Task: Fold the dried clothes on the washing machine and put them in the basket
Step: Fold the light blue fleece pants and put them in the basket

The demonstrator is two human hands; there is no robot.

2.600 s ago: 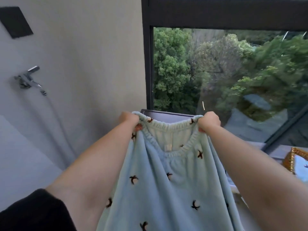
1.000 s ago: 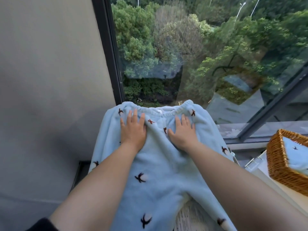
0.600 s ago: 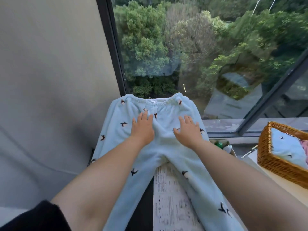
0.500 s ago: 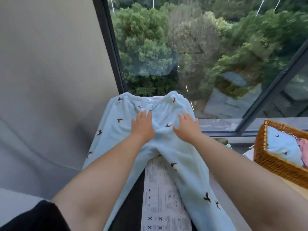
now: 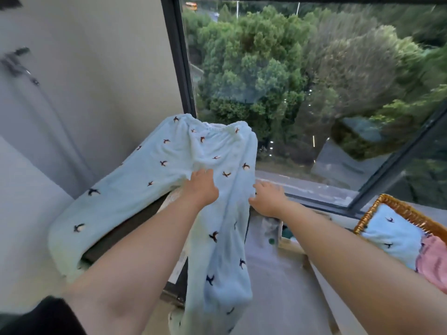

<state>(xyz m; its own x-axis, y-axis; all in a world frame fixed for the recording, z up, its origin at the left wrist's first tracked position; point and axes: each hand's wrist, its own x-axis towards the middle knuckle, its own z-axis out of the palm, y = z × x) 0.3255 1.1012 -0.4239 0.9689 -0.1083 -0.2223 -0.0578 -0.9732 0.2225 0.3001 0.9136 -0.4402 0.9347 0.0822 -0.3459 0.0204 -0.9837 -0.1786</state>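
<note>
Light blue fleece pants (image 5: 183, 153) with small dark bird prints lie spread on the washing machine (image 5: 121, 228), waistband toward the window. One leg stretches out to the left, and the other hangs down over the machine's near edge. My left hand (image 5: 200, 187) lies flat on the pants at the crotch, fingers apart. My right hand (image 5: 266, 197) is at the right edge of the pants by the hip, fingers extended and touching the fabric. A wicker basket (image 5: 406, 211) stands at the right with a folded blue garment (image 5: 391, 235) and a pink one (image 5: 433, 262) inside.
A large window with a dark frame (image 5: 179, 68) stands straight behind the machine. A grey wall with a tap (image 5: 17, 64) is on the left. Small items (image 5: 273, 230) sit low in the gap between the machine and the basket's stand.
The pants went from held up by the waistband to lying on the machine. In the last half second the legs spread apart, the left one swinging left, and my right hand slid to the right edge.
</note>
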